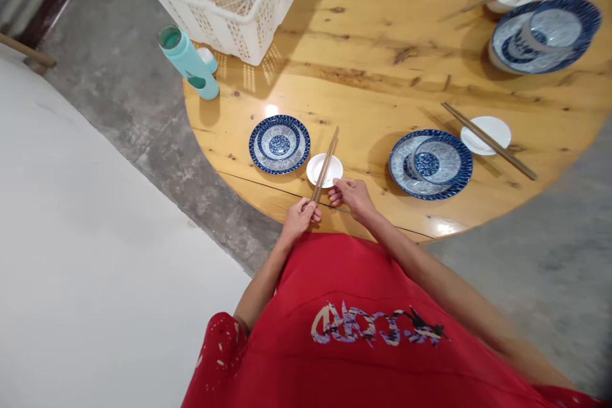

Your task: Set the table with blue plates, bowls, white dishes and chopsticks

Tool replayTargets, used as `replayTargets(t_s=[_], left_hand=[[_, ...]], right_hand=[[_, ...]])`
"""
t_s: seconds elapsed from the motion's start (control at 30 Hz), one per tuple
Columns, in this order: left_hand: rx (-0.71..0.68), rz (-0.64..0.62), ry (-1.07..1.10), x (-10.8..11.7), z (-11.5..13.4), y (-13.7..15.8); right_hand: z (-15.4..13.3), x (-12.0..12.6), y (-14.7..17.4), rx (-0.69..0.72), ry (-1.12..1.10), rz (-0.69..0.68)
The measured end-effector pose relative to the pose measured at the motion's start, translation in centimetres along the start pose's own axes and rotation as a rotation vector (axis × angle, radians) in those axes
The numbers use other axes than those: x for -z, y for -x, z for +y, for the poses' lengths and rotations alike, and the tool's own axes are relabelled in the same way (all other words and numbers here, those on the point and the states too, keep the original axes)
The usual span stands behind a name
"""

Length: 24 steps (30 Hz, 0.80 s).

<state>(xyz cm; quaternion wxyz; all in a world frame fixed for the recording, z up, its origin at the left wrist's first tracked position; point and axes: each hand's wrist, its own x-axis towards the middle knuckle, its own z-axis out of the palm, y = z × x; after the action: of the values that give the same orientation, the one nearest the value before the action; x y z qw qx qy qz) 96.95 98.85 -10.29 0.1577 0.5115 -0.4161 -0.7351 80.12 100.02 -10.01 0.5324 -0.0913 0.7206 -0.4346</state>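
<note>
My left hand (300,217) pinches the near end of a pair of wooden chopsticks (326,162), which lie across a small white saucer (317,170) near the table's front edge. Just right of them, my right hand (351,196) has curled fingers touching the saucer's near rim and the chopsticks' lower part. A blue patterned plate (279,143) sits immediately left of the saucer.
On the round wooden table (373,57), a second setting at the right has a blue plate with bowl (430,163), white saucer (492,129) and chopsticks (488,140). A third setting (545,35) lies far right. White plastic basket (224,0) and teal bottle (189,62) stand at back left.
</note>
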Motion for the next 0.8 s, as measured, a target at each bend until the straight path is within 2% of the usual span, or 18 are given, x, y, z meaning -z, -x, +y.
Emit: replayTargets(t_s=[0.27, 0.53, 0.7, 0.8], left_hand=[[0.025, 0.038, 0.061, 0.7, -0.3, 0.2], [-0.049, 0.316, 0.095, 4.4, -0.4, 2.1], [-0.116, 0.480, 0.089, 6.4, -0.3, 2.6], [-0.143, 0.511, 0.079, 6.7, 0.2, 2.3]], right_hand=[[1.0, 2.1, 0.5, -0.004, -0.050, 0.013], [2.5, 4.7, 1.5, -0.002, -0.095, 0.071], [3.0, 4.9, 1.6, 0.001, -0.088, 0.061], [2.8, 4.6, 1.6, 0.015, -0.078, 0.033]])
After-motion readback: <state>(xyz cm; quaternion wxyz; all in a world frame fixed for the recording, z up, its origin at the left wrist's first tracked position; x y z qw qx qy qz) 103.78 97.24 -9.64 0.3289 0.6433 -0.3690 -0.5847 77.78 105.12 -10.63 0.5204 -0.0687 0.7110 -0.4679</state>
